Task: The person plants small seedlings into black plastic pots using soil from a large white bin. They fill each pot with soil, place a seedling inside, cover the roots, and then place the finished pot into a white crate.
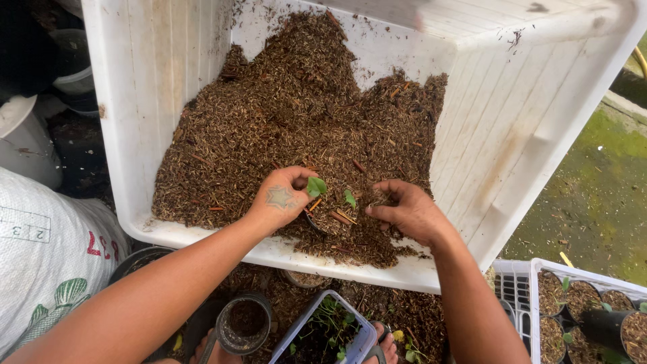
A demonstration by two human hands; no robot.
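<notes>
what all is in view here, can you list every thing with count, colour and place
tub: one, white plastic, tilted, fills the upper middle
potting mix: one heap, brown, fibrous, inside the tub
seedling: one, green leaves, at the left hand's fingertips; a second small green leaf sits beside it
sack: one, white with printed marks, lower left
bucket: one, white, left edge
small pot: one, dark, holds mix, bottom centre
seedling tray: one, pale, with green sprouts, bottom centre
crate of filled pots: one, white, lower right
mossy ground: green, right side
left hand: grip on the seedling, over the mix
right hand: fingers curled, resting on the mix
</notes>
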